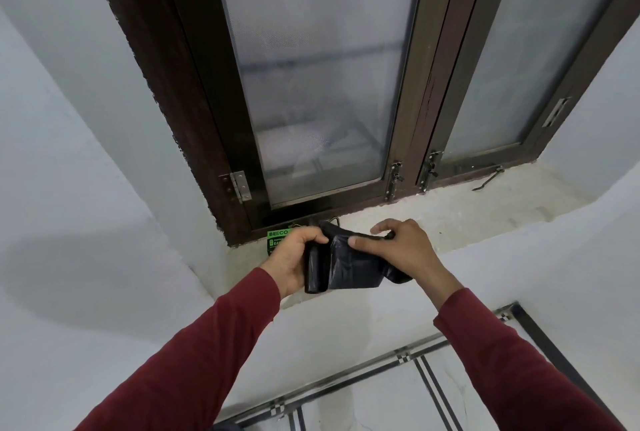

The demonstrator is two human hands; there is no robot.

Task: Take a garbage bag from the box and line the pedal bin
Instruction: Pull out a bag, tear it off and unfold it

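Both hands meet above a pale, rough stone window sill [467,209], each arm in a dark red long sleeve [194,354]; between them is a roll of thin black plastic garbage bags [341,266], partly unwound. The left hand [294,257] is curled closed around the still-rolled end, which stands roughly upright in the palm with its lower end poking out below the hand; the thumb lies across the top of the roll, and the other fingers are hidden behind it. The right hand [398,250] is pinched shut on the loose sheet drawn off the roll; its thumb [367,242] presses on the near face of the plastic while the fingers wrap over the upper edge, and a crumpled tail of bag hangs out beneath the wrist. The sheet runs fairly flat and creased from one hand to the other. Just behind the left hand, on the sill at the corner of the dark brown wooden window frame [214,139], stands a bright green cardboard box [277,238] with printed lettering, mostly covered by that hand. The frosted panes are shut.
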